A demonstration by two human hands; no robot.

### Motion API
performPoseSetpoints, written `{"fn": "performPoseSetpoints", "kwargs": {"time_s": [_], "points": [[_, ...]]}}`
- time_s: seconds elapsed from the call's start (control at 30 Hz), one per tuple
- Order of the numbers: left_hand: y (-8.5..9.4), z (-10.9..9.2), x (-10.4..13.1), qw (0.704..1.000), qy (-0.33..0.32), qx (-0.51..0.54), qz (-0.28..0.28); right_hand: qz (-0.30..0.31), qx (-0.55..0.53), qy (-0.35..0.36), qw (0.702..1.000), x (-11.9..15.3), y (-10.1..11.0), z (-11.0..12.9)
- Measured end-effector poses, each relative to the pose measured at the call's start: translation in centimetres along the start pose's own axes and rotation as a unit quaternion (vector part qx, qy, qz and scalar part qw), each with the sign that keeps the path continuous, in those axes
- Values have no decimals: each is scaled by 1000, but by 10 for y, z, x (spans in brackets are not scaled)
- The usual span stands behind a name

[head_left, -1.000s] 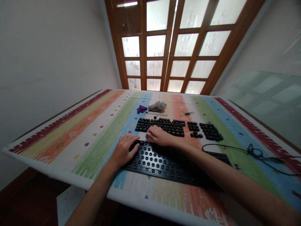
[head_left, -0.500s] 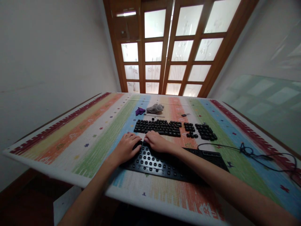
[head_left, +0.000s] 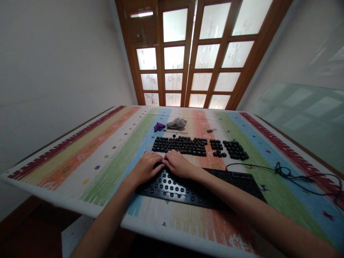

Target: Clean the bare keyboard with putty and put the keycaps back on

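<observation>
A black keyboard base (head_left: 172,187) with its keycaps off lies near the table's front edge, rows of key sockets exposed. My left hand (head_left: 148,167) is bent around its far left corner, thumb on top and fingers over the back edge. Against that thumb, my right hand (head_left: 177,164) rests at the upper left of the base with fingers curled together. Whatever small piece may be between its fingertips is hidden. Just beyond both hands, loose black keycaps (head_left: 185,145) are laid out in keyboard order, with the number pad keycaps (head_left: 235,150) grouped at the right.
Farther back lie a grey cloth (head_left: 176,123), a purple cloth (head_left: 159,127) and a small tool with a black handle (head_left: 210,131). A black cable (head_left: 291,175) runs from the base across the right side. A striped tablecloth (head_left: 107,172) covers the table.
My right hand has shifted slightly left, and its fingertips now meet my left thumb. My left hand stays at the keyboard's corner. The view has moved slightly.
</observation>
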State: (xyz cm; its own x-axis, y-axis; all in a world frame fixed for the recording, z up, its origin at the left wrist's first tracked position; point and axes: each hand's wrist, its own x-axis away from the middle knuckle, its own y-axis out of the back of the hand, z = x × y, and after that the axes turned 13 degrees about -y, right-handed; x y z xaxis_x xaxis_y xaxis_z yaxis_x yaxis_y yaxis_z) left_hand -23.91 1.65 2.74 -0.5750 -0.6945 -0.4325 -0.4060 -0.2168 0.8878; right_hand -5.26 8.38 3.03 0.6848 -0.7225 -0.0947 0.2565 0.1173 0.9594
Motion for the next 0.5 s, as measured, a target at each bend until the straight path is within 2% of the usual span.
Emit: {"fn": "performPoseSetpoints", "kwargs": {"time_s": [0.23, 0.5], "points": [[-5, 4, 8, 999, 17, 22, -17, 17, -2, 9, 1000, 1, 2, 0], [-9, 0, 9, 999, 16, 34, -19, 11, 12, 14, 1000, 1, -2, -4]]}}
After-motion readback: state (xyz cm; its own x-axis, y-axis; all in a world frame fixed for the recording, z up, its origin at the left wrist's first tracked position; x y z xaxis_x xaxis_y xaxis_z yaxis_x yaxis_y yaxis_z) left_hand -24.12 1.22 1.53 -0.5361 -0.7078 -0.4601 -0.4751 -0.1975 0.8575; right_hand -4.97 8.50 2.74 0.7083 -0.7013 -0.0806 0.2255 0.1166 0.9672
